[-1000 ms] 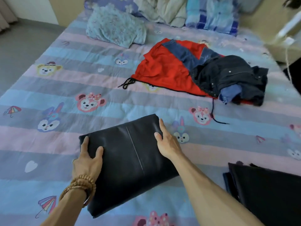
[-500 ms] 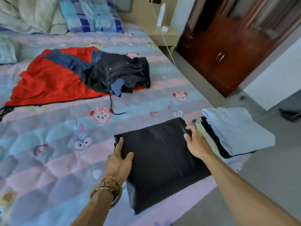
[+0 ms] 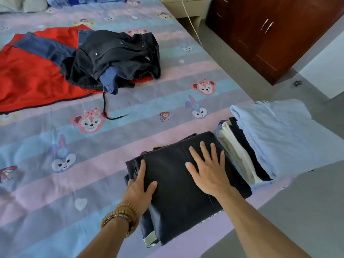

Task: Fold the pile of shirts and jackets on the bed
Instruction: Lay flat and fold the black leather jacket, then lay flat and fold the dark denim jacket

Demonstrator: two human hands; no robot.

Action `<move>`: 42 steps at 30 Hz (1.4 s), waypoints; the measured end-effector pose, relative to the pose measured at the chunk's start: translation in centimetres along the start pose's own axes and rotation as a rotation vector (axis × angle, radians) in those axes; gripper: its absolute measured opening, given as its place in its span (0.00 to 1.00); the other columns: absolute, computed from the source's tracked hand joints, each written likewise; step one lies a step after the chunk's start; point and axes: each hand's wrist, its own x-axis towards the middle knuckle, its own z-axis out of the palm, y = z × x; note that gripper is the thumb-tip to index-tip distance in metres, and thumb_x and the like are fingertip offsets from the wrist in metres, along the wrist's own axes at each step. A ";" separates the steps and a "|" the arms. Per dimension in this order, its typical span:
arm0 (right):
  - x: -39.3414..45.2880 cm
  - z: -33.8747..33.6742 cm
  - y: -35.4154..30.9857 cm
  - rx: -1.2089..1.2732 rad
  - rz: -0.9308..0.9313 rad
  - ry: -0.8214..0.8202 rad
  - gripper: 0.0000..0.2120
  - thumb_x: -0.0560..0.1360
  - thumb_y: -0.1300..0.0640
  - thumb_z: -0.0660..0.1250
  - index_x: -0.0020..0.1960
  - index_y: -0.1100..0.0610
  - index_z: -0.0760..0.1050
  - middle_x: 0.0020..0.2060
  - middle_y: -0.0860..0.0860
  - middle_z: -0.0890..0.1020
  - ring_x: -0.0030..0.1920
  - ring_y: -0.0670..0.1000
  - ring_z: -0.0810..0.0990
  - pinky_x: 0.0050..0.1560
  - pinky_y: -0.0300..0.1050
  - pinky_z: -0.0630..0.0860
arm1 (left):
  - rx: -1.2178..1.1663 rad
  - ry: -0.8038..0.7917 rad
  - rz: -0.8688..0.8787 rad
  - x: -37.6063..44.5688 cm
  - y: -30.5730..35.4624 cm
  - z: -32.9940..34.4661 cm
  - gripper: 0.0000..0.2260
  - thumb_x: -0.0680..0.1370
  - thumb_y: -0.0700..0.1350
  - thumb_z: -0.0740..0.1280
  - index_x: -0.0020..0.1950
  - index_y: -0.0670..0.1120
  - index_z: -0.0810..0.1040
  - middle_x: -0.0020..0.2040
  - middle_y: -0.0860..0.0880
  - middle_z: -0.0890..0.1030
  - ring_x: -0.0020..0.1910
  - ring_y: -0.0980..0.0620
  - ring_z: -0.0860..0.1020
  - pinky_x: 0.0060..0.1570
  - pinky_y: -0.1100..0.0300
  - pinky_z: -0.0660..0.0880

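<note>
I see a bed [image 3: 55, 192] covered by a sheet striped in pink, blue and lilac with printed cartoon animals. Beyond its far corner stands a pale bedside cabinet [image 3: 188, 6], with a white cable [image 3: 191, 25] hanging down its front. A dark red-brown wooden wardrobe [image 3: 270, 34] with metal handles stands on the grey floor [image 3: 297, 211]. A white wall [image 3: 327, 71] adjoins it. Lighting is even daylight.

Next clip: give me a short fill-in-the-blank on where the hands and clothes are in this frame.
1. The right hand lies flat on the folded ____ garment.
2. The left hand, at that garment's left edge, wears a beaded ____ at the wrist.
3. The pale blue shirt tops the stack to the garment's ____.
4. The unfolded black jacket lies partly on a ____ garment.

Missing: black; bracelet; right; red
</note>
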 end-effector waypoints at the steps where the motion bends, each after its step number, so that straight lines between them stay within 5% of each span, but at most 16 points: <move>1: -0.1 0.5 -0.3 -0.038 0.024 -0.052 0.37 0.72 0.32 0.29 0.79 0.43 0.40 0.79 0.52 0.41 0.78 0.60 0.38 0.74 0.65 0.38 | 0.078 0.003 0.028 -0.1 -0.4 -0.8 0.33 0.80 0.59 0.58 0.74 0.66 0.36 0.60 0.45 0.73 0.59 0.43 0.76 0.62 0.51 0.72; 3: 0.3 0.2 -1.3 -0.047 0.143 -0.080 0.32 0.78 0.34 0.35 0.79 0.44 0.45 0.80 0.53 0.46 0.79 0.61 0.41 0.74 0.66 0.39 | 0.159 0.082 0.049 0.3 -1.3 -2.9 0.32 0.80 0.61 0.55 0.77 0.62 0.38 0.59 0.48 0.77 0.56 0.45 0.78 0.59 0.52 0.74; 5: 1.9 -1.7 -3.8 -0.057 0.179 0.045 0.27 0.81 0.39 0.45 0.75 0.49 0.62 0.75 0.56 0.64 0.76 0.60 0.58 0.75 0.63 0.51 | 0.173 0.169 0.010 1.1 -3.2 -6.2 0.29 0.80 0.60 0.54 0.79 0.55 0.47 0.60 0.48 0.79 0.57 0.46 0.78 0.60 0.53 0.74; 8: 6.4 -4.4 -9.3 0.051 -0.075 0.224 0.18 0.81 0.46 0.54 0.63 0.55 0.72 0.61 0.54 0.77 0.61 0.55 0.74 0.62 0.51 0.72 | 0.343 0.184 0.009 3.7 -6.6 -11.3 0.25 0.80 0.56 0.60 0.75 0.52 0.63 0.64 0.49 0.76 0.62 0.50 0.75 0.62 0.57 0.72; 12: 14.8 -6.4 -18.3 0.208 -0.253 0.167 0.17 0.81 0.49 0.58 0.66 0.56 0.70 0.61 0.54 0.75 0.61 0.55 0.73 0.58 0.50 0.71 | 0.507 0.205 -0.059 8.7 -10.6 -17.0 0.26 0.77 0.52 0.66 0.75 0.57 0.63 0.71 0.50 0.69 0.70 0.49 0.68 0.68 0.56 0.66; 17: 24.8 -7.2 -24.7 0.100 -0.348 0.174 0.20 0.80 0.52 0.61 0.70 0.56 0.66 0.62 0.55 0.72 0.64 0.59 0.70 0.59 0.54 0.69 | 0.501 0.027 -0.313 16.9 -14.3 -20.7 0.46 0.68 0.49 0.76 0.75 0.68 0.50 0.79 0.53 0.39 0.75 0.32 0.44 0.65 0.28 0.59; 22: 35.8 -10.1 -26.3 -0.001 -0.395 0.348 0.20 0.78 0.60 0.63 0.70 0.56 0.69 0.64 0.58 0.71 0.62 0.62 0.70 0.57 0.57 0.70 | 0.468 -0.010 -0.366 21.0 -16.3 -20.0 0.47 0.69 0.43 0.74 0.75 0.67 0.47 0.76 0.49 0.31 0.72 0.26 0.36 0.63 0.24 0.54; 27: 43.9 -13.0 -28.3 -0.183 -0.248 0.480 0.35 0.72 0.66 0.69 0.75 0.51 0.63 0.74 0.59 0.61 0.73 0.61 0.60 0.63 0.60 0.63 | 0.453 -0.069 -0.426 21.8 -16.1 -20.0 0.45 0.73 0.41 0.70 0.76 0.64 0.42 0.75 0.48 0.28 0.70 0.26 0.31 0.63 0.23 0.52; 31: 46.1 -13.0 -29.4 -0.108 -0.312 0.527 0.17 0.72 0.68 0.64 0.59 0.57 0.77 0.61 0.58 0.75 0.66 0.59 0.69 0.63 0.57 0.61 | 0.474 -0.101 -0.438 22.4 -16.4 -19.6 0.45 0.74 0.41 0.70 0.76 0.64 0.42 0.75 0.48 0.28 0.70 0.26 0.31 0.63 0.22 0.51; 34: 42.2 -11.4 -29.7 -0.031 -0.423 0.453 0.16 0.68 0.72 0.63 0.52 0.60 0.77 0.47 0.58 0.80 0.51 0.62 0.77 0.54 0.55 0.67 | 0.494 -0.107 -0.427 22.4 -16.7 -19.5 0.45 0.73 0.41 0.71 0.76 0.64 0.43 0.75 0.48 0.29 0.70 0.25 0.32 0.62 0.22 0.51; 38: 33.5 -8.7 -29.1 0.068 -0.481 0.344 0.14 0.66 0.72 0.65 0.47 0.59 0.76 0.43 0.55 0.80 0.47 0.61 0.76 0.45 0.54 0.70 | 0.466 -0.085 -0.368 21.5 -16.2 -20.1 0.45 0.71 0.44 0.72 0.76 0.65 0.46 0.76 0.47 0.31 0.71 0.25 0.35 0.62 0.23 0.51; 40: 28.6 -7.9 -29.1 0.132 -0.495 0.292 0.14 0.65 0.71 0.64 0.47 0.57 0.77 0.44 0.53 0.79 0.48 0.60 0.76 0.46 0.53 0.71 | 0.411 -0.084 -0.330 20.3 -15.6 -21.8 0.44 0.69 0.51 0.73 0.76 0.65 0.49 0.78 0.46 0.37 0.73 0.26 0.47 0.67 0.28 0.53; 42: 24.1 -7.4 -29.1 0.182 -0.537 0.223 0.15 0.66 0.70 0.64 0.49 0.56 0.76 0.45 0.51 0.78 0.50 0.58 0.75 0.48 0.54 0.71 | 0.263 -0.034 -0.284 18.4 -14.7 -23.6 0.41 0.70 0.58 0.74 0.77 0.60 0.55 0.78 0.46 0.52 0.70 0.36 0.66 0.69 0.46 0.65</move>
